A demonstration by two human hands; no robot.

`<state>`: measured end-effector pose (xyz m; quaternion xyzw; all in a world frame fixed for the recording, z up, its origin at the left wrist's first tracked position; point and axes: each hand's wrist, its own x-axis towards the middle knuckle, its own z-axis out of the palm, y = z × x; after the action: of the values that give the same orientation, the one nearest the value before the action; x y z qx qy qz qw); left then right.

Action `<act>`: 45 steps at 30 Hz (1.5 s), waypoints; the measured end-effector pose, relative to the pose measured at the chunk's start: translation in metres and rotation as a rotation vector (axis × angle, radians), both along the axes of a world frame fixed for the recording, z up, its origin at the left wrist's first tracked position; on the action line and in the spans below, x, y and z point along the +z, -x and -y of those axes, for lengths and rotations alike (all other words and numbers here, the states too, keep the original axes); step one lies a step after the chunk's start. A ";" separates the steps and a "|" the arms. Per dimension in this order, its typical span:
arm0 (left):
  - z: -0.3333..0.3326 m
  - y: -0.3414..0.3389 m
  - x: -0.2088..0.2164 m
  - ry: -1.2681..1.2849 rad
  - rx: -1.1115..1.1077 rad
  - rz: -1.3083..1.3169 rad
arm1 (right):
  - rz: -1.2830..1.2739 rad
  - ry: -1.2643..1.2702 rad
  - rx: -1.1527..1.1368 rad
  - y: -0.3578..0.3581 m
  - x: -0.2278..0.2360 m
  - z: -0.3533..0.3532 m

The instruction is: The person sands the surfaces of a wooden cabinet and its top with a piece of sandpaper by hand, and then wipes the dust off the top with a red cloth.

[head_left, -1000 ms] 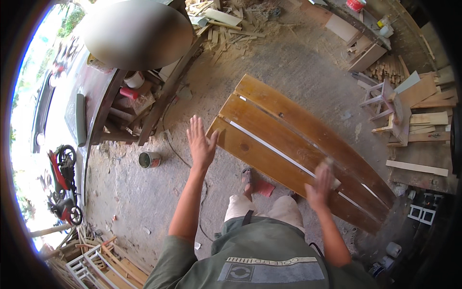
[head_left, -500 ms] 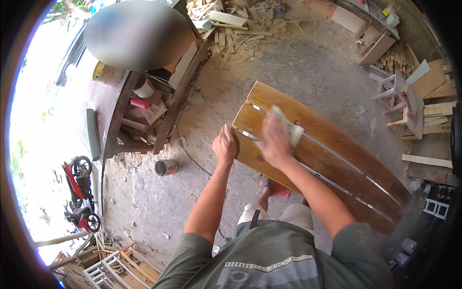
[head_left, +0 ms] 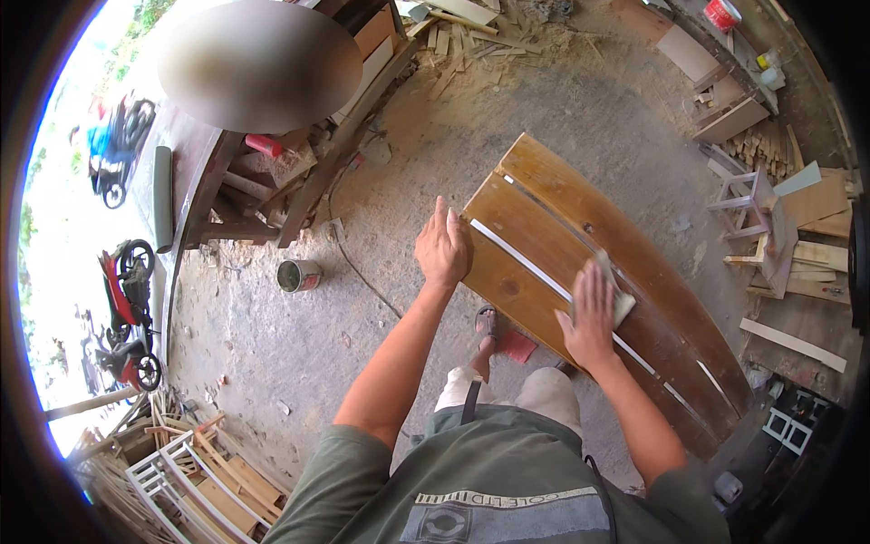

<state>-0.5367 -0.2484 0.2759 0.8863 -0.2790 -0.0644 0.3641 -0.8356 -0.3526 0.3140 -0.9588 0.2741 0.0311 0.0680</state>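
Panel (head_left: 535, 236) of 3 planks, beyond the shorts (head_left: 551, 399), slanting from the upper left toward the lower right; what bears it cannot be seen. Left hand (head_left: 443, 249): at the panel's near left corner, fingers extended upward; whether they grip the edge cannot be told. Right hand (head_left: 591, 315): laid over the planks, fingers nearly straight, holding the cloth (head_left: 623, 306) against the wood. Handling (judged): the panel is probably heavy and stiff along its length; its glossy brown face looks smooth and may slip under a bare palm, and its finish could scratch. Hold is best taken at the 2 long outer edges near midlength, less well at a corner. The cloth should prove soft, light and easily bunched, best kept under flattened fingers.
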 end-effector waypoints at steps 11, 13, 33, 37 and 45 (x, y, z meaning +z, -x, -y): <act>-0.008 -0.024 -0.042 0.088 -0.055 0.313 | 0.160 0.066 0.077 -0.183 -0.006 0.003; -0.010 -0.025 -0.049 -0.044 -0.087 0.452 | 0.334 -0.054 -0.131 -0.085 -0.013 0.004; -0.016 -0.050 -0.050 -0.552 -0.249 0.633 | 0.356 0.195 -0.751 0.263 -0.004 -0.026; 0.014 -0.005 -0.012 -0.506 -0.068 0.289 | 0.076 0.183 -1.537 0.478 -0.024 -0.014; 0.098 0.251 0.044 -0.365 -0.790 0.479 | 0.402 -0.006 -0.659 0.255 -0.022 -0.039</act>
<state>-0.7874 -0.3468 0.3203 0.7519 -0.6536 -0.0398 0.0765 -1.0903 -0.3132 0.2918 -0.8061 0.5487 -0.1800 0.1295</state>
